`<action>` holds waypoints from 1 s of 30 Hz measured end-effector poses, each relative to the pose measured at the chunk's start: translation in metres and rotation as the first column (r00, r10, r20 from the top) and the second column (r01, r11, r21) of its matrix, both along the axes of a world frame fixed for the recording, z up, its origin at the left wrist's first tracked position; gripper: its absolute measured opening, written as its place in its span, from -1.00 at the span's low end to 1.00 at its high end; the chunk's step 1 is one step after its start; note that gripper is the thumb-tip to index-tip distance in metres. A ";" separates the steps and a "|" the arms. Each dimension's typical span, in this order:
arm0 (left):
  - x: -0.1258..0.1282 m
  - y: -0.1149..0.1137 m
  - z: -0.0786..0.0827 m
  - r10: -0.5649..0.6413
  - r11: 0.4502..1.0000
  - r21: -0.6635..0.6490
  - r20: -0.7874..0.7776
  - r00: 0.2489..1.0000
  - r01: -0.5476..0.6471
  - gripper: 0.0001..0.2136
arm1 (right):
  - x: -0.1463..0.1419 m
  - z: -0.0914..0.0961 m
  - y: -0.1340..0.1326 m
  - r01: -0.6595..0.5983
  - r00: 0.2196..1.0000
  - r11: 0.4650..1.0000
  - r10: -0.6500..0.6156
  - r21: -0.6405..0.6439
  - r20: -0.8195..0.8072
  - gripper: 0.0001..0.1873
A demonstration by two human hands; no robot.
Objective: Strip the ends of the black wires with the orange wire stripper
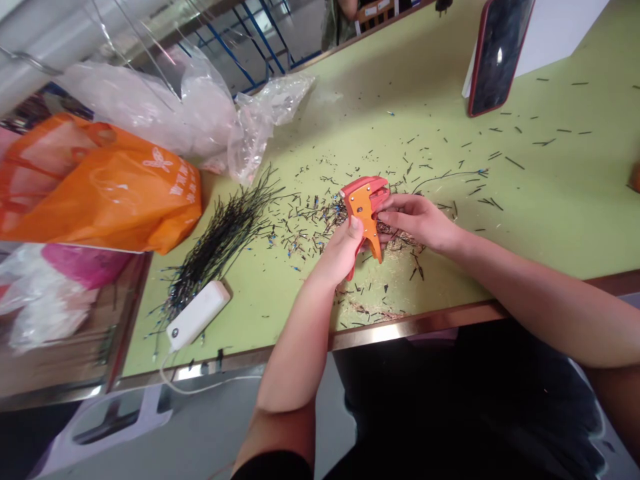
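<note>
A red and orange wire stripper (pixel 364 210) is gripped in my left hand (pixel 346 241), its jaws pointing up and to the right. Close against those jaws, my right hand (pixel 413 220) has its thumb and fingers pinched together; what they hold is too small to make out. One thin dark wire (pixel 445 176) with a blue end lies just beyond the right hand. Under and around both hands are scattered black wire offcuts, small blue pieces and fine copper-coloured strands. A thick bundle of black wires (pixel 220 233) lies to the left of my left hand.
A white power bank (pixel 199 315) with a cable sits by the front edge, touching the bundle. Orange bag (pixel 115 187) and clear plastic bags (pixel 210 107) crowd the left. A phone (pixel 500 60) leans upright at the back right. Part of a person (pixel 345 13) shows beyond the table.
</note>
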State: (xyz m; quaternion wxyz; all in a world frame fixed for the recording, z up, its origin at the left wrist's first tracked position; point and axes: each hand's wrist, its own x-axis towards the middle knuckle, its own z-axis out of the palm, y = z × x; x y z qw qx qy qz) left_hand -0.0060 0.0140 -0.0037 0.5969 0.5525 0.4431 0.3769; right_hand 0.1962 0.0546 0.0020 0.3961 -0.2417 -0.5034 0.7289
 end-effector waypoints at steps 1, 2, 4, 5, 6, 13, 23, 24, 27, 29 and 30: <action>0.000 0.000 0.000 -0.004 1.000 -0.005 0.002 1.000 0.004 -0.13 | 0.000 -0.001 0.000 -0.017 1.000 1.000 0.017 -0.022 -0.017 -0.71; -0.001 0.000 0.000 -0.010 1.000 -0.006 0.002 1.000 0.010 -0.13 | -0.001 -0.002 0.001 -0.036 0.999 0.999 0.035 -0.040 -0.034 -0.70; -0.001 -0.001 -0.001 -0.036 0.999 -0.003 -0.002 0.999 0.036 -0.14 | -0.002 -0.004 0.002 -0.089 0.993 0.993 0.084 -0.071 -0.078 -0.69; -0.002 -0.001 -0.001 -0.045 0.999 0.000 -0.005 0.999 0.045 -0.15 | -0.002 -0.006 0.003 -0.116 0.989 0.989 0.107 -0.086 -0.102 -0.69; -0.002 -0.001 -0.001 -0.051 0.999 0.000 -0.006 0.999 0.051 -0.15 | -0.001 -0.007 0.004 -0.134 0.985 0.985 0.120 -0.105 -0.125 -0.70; -0.002 -0.001 0.002 -0.054 0.998 -0.030 -0.002 0.999 0.054 -0.15 | 0.005 -0.007 0.008 -0.007 0.996 0.989 -0.008 -0.150 -0.093 -0.79; -0.001 0.001 0.005 -0.020 1.000 -0.012 -0.066 0.998 0.019 -0.14 | 0.005 0.001 0.003 0.032 0.980 0.977 -0.072 0.210 0.184 -0.65; -0.001 0.002 0.004 -0.010 1.000 -0.002 -0.066 0.998 0.010 -0.14 | 0.005 0.003 0.002 0.067 0.964 0.960 -0.133 0.271 0.232 -0.65; -0.003 0.003 0.001 0.008 0.999 0.032 -0.078 0.997 -0.006 -0.19 | 0.008 0.006 0.001 0.136 0.914 0.903 -0.273 0.407 0.300 -0.66; -0.004 0.003 0.000 0.007 0.999 0.048 -0.082 0.997 -0.004 -0.22 | 0.008 0.008 0.001 0.168 0.908 0.891 -0.306 0.422 0.286 -0.66; -0.004 0.003 0.000 0.007 0.999 0.049 -0.077 0.997 -0.003 -0.22 | 0.009 0.008 0.001 0.179 0.905 0.892 -0.315 0.416 0.285 -0.65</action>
